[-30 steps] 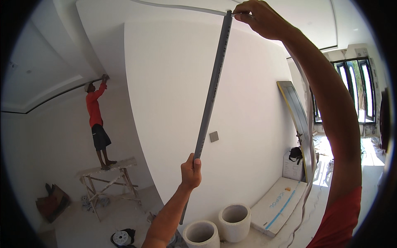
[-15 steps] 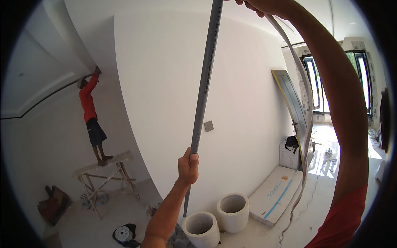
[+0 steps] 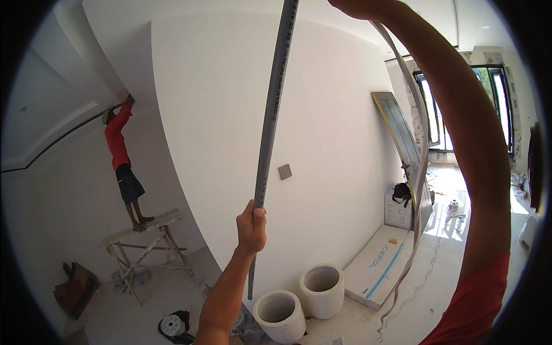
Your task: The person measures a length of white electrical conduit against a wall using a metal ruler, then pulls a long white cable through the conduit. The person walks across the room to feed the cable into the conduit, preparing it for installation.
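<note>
My left hand [image 3: 251,227] grips a long grey pipe [image 3: 272,103] that stands almost upright before a white wall [image 3: 207,126], its lower end hanging below my fist. My right hand [image 3: 362,8] is raised at the top edge to the right of the pipe, its fingers mostly cut off. A pale flexible strip [image 3: 422,161] runs down from near that hand to the floor. The top end of the pipe is out of frame. A square grey plate [image 3: 285,171] is on the wall.
A co-worker in red [image 3: 119,146] stands on a wooden trestle [image 3: 138,233], reaching to the ceiling. Below are two concrete pots [image 3: 279,313], a flat white package [image 3: 378,265], a spool [image 3: 171,325], a carton [image 3: 397,214], a leaning grey door [image 3: 397,135] and, behind, a bright window [image 3: 491,109].
The pipe and my left hand have shifted slightly left in view. My right hand has risen to the top edge, taking the pipe's upper end and its fingertips out of sight.
</note>
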